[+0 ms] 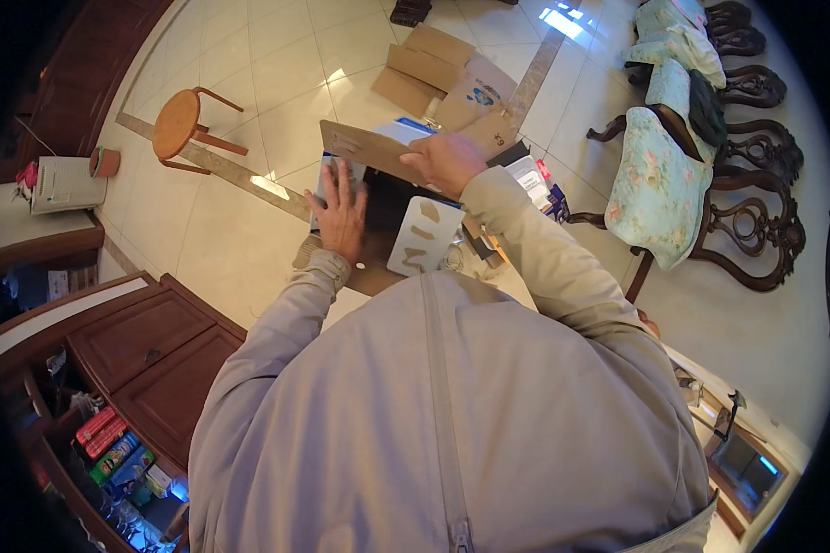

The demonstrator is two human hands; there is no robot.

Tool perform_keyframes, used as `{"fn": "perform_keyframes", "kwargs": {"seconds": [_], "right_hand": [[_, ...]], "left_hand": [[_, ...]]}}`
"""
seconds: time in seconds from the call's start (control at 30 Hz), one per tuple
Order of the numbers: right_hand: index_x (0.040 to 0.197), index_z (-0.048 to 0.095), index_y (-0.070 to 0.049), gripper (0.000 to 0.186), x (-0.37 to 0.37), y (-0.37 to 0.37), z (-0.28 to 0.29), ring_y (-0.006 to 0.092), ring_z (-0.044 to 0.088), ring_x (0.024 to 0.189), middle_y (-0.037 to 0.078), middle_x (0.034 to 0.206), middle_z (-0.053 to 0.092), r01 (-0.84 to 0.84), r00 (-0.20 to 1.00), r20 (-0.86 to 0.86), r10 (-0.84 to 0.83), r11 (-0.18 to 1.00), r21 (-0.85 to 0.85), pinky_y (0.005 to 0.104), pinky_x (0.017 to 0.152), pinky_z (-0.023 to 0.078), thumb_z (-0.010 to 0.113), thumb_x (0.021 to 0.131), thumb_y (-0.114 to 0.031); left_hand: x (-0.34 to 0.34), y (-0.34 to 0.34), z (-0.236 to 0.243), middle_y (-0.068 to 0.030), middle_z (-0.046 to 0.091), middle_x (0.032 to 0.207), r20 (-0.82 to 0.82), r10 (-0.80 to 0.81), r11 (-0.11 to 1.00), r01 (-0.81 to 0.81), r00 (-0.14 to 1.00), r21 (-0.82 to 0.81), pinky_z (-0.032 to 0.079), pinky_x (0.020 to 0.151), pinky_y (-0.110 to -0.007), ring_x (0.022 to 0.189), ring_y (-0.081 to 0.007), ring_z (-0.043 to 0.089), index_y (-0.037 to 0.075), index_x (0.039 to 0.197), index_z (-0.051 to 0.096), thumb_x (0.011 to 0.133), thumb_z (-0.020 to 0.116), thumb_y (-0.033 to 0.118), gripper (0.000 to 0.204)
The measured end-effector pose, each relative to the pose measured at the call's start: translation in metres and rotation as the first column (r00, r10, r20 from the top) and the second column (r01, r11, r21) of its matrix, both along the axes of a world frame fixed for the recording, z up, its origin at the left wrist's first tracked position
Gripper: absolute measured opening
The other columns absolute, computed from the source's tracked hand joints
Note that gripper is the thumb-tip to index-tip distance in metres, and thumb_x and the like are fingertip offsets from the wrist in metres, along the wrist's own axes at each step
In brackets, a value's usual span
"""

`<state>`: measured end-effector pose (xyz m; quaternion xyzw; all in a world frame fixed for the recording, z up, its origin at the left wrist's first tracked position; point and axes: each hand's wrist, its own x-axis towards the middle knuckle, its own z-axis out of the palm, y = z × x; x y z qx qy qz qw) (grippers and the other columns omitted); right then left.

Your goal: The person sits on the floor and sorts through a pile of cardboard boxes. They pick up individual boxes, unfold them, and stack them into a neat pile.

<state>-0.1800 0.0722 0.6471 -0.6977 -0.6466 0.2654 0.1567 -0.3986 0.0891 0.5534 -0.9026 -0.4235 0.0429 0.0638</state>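
Observation:
My right hand (447, 164) is closed on the edge of a brown cardboard sheet or flap (364, 146), which stands tilted in front of me. My left hand (341, 217) has its fingers stretched and spread, beside a pale, blue-edged thing partly hidden by it. Whether it presses on that thing I cannot tell. Between and below my hands is a dark area (385, 207), hard to make out. A white panel with rounded corners and tan patches (426, 235) leans close to my chest. Behind the cardboard shows a blue and white thing (404, 131), mostly hidden.
Past my hands an opened cardboard box (475, 92) lies on the tiled floor. Small packages (535, 180) sit to the right of my right wrist. Carved chairs with floral covers (659, 184) line the right side. A round wooden stool (177, 124) and a brown cabinet (148, 350) are left.

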Motion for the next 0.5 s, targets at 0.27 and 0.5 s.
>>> {"fn": "perform_keyframes", "kwargs": {"seconds": [0.27, 0.5], "right_hand": [[0.084, 0.064, -0.007, 0.036, 0.009, 0.002, -0.014, 0.0366, 0.058, 0.076, 0.018, 0.076, 0.061, 0.065, 0.992, -0.109, -0.062, 0.998, 0.022, 0.0448, 0.068, 0.045, 0.054, 0.086, -0.041], [0.083, 0.068, -0.006, 0.032, -0.030, 0.001, 0.003, 0.0348, 0.062, 0.079, 0.017, 0.077, 0.064, 0.027, 0.997, -0.075, -0.032, 0.998, -0.060, 0.0439, 0.072, 0.047, 0.055, 0.084, -0.035]], "left_hand": [[-0.017, 0.023, 0.001, -0.0200, 0.012, 0.150, 0.049, 0.179, 0.984, -0.179, 0.983, -0.013, 0.027, 0.095, -0.067, 0.135, -0.0438, 0.018, 0.022, 0.145, 0.022, 0.065, 0.077, 0.036, 0.099], [0.010, 0.030, -0.033, -0.0267, 0.014, 0.147, 0.310, 0.378, 0.897, -0.428, 0.872, 0.108, 0.028, 0.095, -0.064, 0.134, -0.0439, 0.020, 0.015, 0.146, 0.019, 0.061, 0.079, 0.038, 0.106]]}}
